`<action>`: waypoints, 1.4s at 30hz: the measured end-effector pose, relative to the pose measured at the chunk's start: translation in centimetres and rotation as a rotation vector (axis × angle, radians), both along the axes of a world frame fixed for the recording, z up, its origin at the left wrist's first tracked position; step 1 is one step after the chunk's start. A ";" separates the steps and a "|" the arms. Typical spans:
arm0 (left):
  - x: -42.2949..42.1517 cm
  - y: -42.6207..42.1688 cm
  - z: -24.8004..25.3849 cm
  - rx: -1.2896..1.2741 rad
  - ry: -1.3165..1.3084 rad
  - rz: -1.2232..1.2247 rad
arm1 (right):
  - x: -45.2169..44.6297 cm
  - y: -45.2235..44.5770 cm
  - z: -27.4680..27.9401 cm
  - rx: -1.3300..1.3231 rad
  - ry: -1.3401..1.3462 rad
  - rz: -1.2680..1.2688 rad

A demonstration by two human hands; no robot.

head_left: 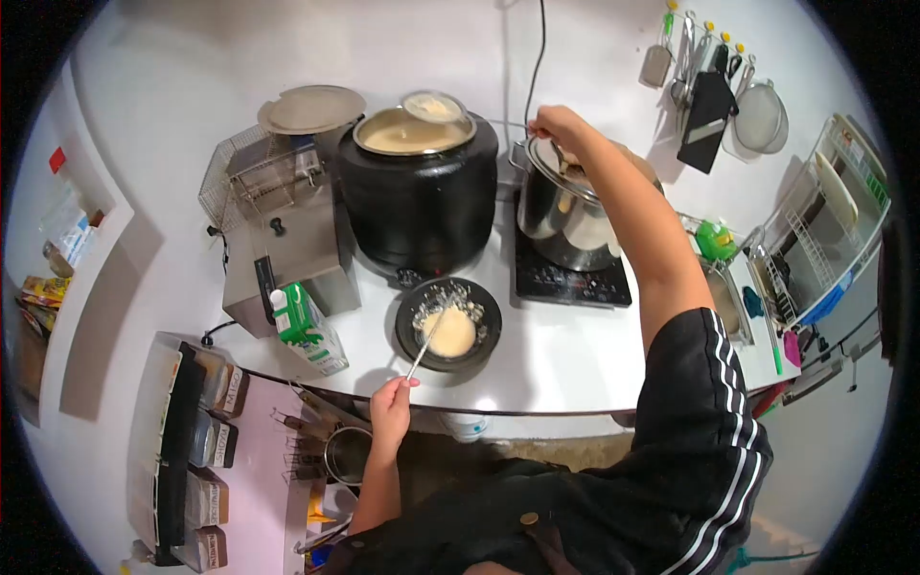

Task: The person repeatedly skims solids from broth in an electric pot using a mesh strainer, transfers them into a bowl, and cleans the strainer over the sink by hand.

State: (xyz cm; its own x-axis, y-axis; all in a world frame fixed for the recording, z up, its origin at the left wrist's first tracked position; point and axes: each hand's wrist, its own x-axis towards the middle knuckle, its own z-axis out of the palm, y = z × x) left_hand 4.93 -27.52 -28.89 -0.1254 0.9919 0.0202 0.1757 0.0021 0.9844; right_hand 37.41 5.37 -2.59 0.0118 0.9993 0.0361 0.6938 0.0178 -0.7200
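Observation:
My left hand (390,412) is closed round the handle of a thin metal utensil (423,355), which slants into a black bowl (407,335). Cream-coloured liquid (450,335) and pale bits lie in that bowl; whether the utensil is a spoon or a ladle I cannot tell. With fingers pinched, my right hand (559,127) grips the end of a long-handled strainer (436,107). Its round head, with pale matter in it, is over the open top of a big black soup warmer (417,201) full of creamy broth (393,134).
A steel pot (551,206) sits on a black induction cooker (575,283) below my right forearm. On the left are a green-white carton (307,331) and a steel fryer (278,240) with a wire basket (216,192). Utensils and a sieve (762,117) hang at upper right.

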 end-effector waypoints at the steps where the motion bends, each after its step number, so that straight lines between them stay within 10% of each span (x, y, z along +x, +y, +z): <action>1: 0.3 -0.2 0.2 -0.014 -0.006 -0.001 | 0.4 -0.7 0.5 -0.102 0.112 -0.029; 7: 4.3 -0.8 3.1 -0.023 0.124 0.047 | 6.8 -7.9 3.1 -0.342 0.655 -0.105; 15: 22.6 1.1 6.2 0.050 0.160 -0.286 | 30.0 -22.7 0.4 0.006 0.637 -0.213; 20: 41.6 6.1 2.2 0.324 0.279 -0.492 | 41.3 -30.9 -7.7 0.103 0.403 -0.352; 28: 63.1 13.1 -3.8 0.138 0.631 -0.588 | 50.0 -35.9 -22.4 0.536 -1.066 -0.784; 32: 68.2 14.7 -6.0 0.109 0.964 -0.661 | 53.3 -37.5 -29.4 0.305 -1.227 -0.502; 42: 71.9 16.0 -7.9 0.085 0.845 -0.636 | 57.3 -36.2 -27.8 0.221 -1.237 -0.642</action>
